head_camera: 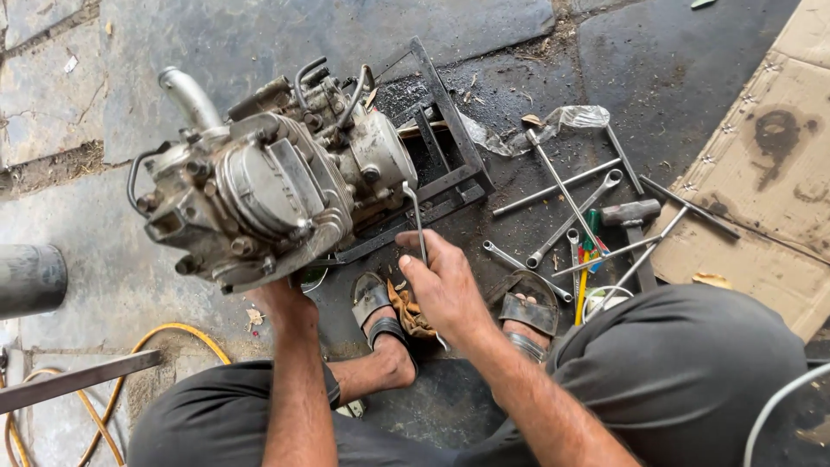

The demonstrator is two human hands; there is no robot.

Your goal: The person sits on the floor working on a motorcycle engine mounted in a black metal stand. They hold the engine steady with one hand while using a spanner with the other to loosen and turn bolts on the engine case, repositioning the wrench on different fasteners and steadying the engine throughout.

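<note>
A grey, oily motorcycle engine (259, 182) is tilted up on a black metal stand (445, 130). My left hand (281, 303) is under the engine's lower edge, mostly hidden by it, and holds it up. My right hand (441, 281) grips a slim steel spanner (415, 216) whose head reaches up to the engine's right side cover. Both of my feet in sandals rest on the dark ground below the engine.
Several spanners, a T-handle wrench (562, 186), a hammer (634, 220) and screwdrivers (588, 259) lie on the ground to the right. Flattened cardboard (769, 173) lies at the far right. A yellow hose (186, 337) and a dark cylinder (30, 278) are at the left.
</note>
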